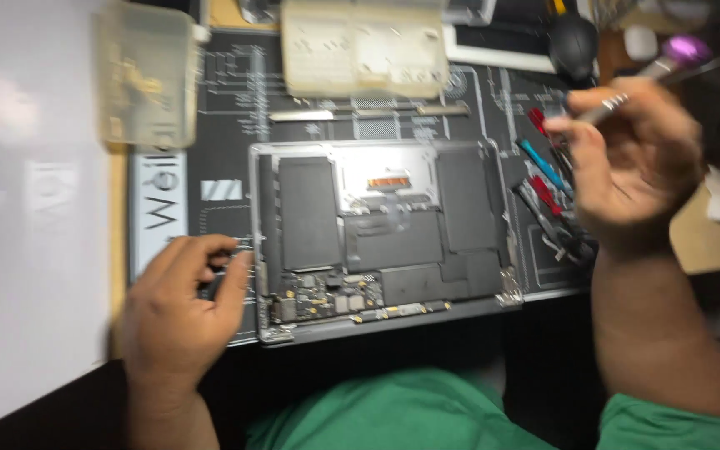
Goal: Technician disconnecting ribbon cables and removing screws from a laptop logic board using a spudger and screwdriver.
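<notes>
The left hand (181,304) lay curled, gripping nothing clearly, steadying the opened laptop (381,237) at lower left, while the right hand (627,162) pinched a purple-capped screwdriver (656,71) at upper right, poised above it

Looks like an electronics repair bench to me. I've got an opened laptop (381,237) with its board and batteries showing, lying on a dark printed work mat (227,100), small tools (547,187) along the mat's right edge, and clear parts boxes (364,46) at its far edge.
</notes>
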